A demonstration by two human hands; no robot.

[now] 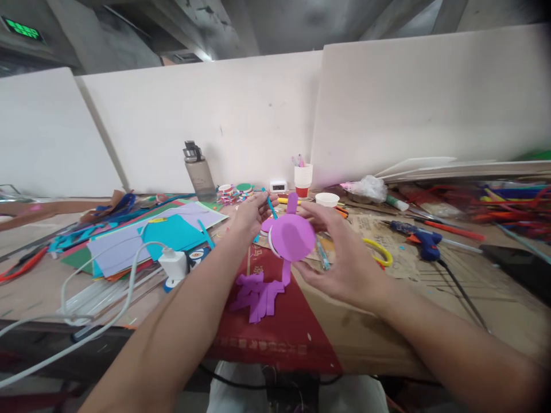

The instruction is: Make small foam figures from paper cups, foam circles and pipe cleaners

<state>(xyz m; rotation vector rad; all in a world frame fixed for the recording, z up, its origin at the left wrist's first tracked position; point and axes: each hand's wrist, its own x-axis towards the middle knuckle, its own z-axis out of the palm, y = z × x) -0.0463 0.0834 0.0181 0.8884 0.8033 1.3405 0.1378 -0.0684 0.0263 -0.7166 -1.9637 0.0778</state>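
A round purple disc [293,237] with a white edge behind it is held up over the table. A purple strip [292,202] sticks out at its top and another hangs from its bottom. My right hand [344,246] curls around the disc's right side, thumb below and fingers above. On the far left side of the disc, my left hand [253,213] has its fingers closed on a thin blue stick [270,203]; whether the stick joins the disc I cannot tell. A pile of cut purple strips [258,298] lies beneath, on the red part of the cardboard [297,338].
Coloured sheets [167,236] and a white charger [173,264] with cables lie left. A bottle [200,175], a small clock [278,186] and a cup of pens [303,179] stand at the back. A blue glue gun [424,244] and yellow tape ring [381,252] lie right.
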